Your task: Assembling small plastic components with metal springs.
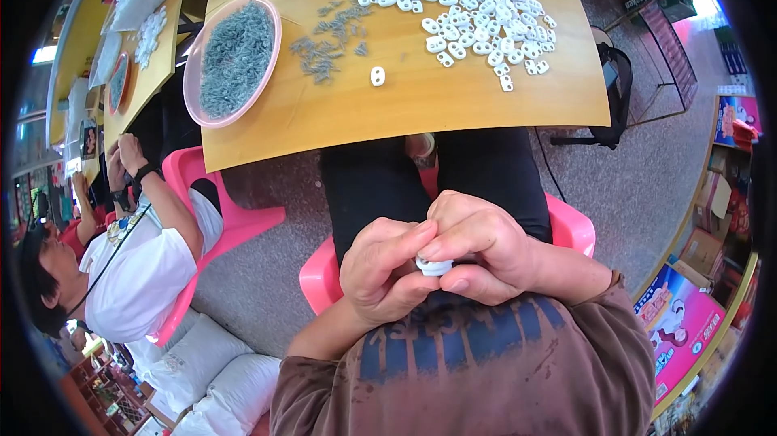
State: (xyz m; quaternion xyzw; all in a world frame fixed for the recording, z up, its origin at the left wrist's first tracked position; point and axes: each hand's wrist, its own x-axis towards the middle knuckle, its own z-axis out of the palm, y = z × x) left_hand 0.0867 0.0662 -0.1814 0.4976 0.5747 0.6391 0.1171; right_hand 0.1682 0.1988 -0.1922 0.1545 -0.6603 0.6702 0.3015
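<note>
Close to my chest, above my lap, a small white plastic piece [435, 268] sits between my two hands. My right hand [484, 246] is closed on it, with the index finger over its top and the thumb at its lower side. My left hand [382, 270] curls around the piece from the other side, its fingertips meeting those of the right. Much of the piece is hidden by fingers, so I cannot make out its holes. On the table, a single white oval piece with two holes [377, 76] lies apart from the others.
The yellow table [340, 116] bears a heap of white two-holed pieces [486, 23], loose grey-green small parts [318, 62] and a pink basin [188, 96] full of them. At left, a person in a white shirt [142, 274] sits on a pink chair [235, 218]. White sacks [198, 355] lie behind.
</note>
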